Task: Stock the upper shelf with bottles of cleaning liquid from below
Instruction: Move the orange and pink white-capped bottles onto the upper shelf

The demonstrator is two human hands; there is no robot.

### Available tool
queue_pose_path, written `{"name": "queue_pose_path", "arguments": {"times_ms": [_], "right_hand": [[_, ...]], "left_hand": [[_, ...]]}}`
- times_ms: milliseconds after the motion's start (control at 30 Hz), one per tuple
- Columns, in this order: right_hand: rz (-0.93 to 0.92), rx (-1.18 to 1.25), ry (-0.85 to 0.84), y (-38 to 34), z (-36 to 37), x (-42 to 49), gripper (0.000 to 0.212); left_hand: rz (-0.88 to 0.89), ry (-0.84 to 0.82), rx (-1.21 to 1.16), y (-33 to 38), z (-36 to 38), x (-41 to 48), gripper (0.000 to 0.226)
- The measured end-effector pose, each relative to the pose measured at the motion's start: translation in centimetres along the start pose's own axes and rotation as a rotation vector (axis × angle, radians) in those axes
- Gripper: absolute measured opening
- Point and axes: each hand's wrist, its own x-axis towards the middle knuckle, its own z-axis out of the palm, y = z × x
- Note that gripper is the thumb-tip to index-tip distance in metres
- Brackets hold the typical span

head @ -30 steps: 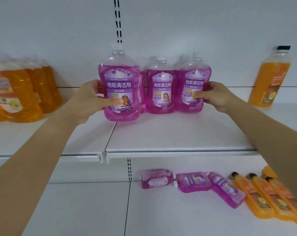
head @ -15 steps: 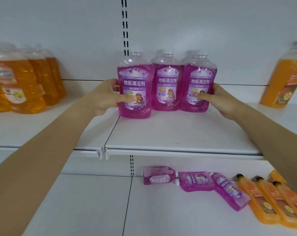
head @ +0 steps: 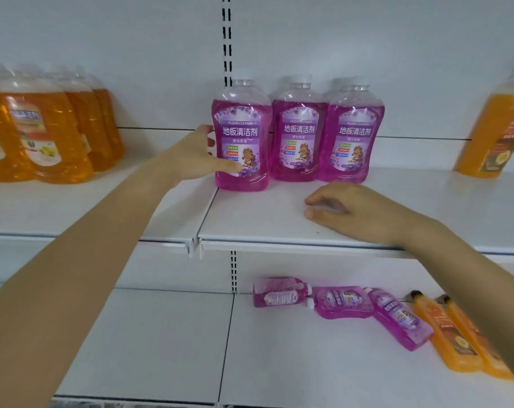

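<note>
Left hand (head: 196,156) grips leftmost clear plastic bottle of purple floor cleaner (head: 241,136) upright on white upper shelf (head: 264,225), right hand (head: 349,212) relaxed, empty; a careless release could topple it against neighbouring purple bottles (head: 299,136).

A lone head-worn wide-angle camera faces white shop shelving square-on, tilted slightly down, within the wearer's reach. The upper shelf (head: 264,225) crosses mid-frame and the lower shelf (head: 161,334) fills the bottom. Forearms enter from the lower corners, the left hand (head: 196,157) gripping the leftmost purple floor-cleaner bottle (head: 241,136) near centre.
</note>
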Motion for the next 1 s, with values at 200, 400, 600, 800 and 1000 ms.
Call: {"name": "queue_pose_path", "arguments": {"times_ms": [200,400,600,800,1000], "right_hand": [[0.07,-0.001,0.083,-0.8,0.0,-2.1,0.042],[0.074,-0.041,0.232,-1.0,1.2,-5.4,0.044],[-0.009,-0.17,0.573,-1.4,5.4,-11.1,0.05],[0.064,-0.086,0.53,-0.2,11.9,-20.4,0.044],[0.35,0.041,0.077,2.2,20.2,-31.6,0.051]], "left_hand": [[0.153,0.283,0.456,-0.3,-1.7,-3.0,0.066],[0.379,0.476,0.561,-1.0,-0.8,-7.5,0.041],[0.563,0.543,0.509,-0.6,5.3,-14.2,0.035],[0.552,0.459,0.478,-3.9,11.9,-22.8,0.027],[0.106,0.04,0.45,-10.7,19.5,-32.9,0.034]]}}
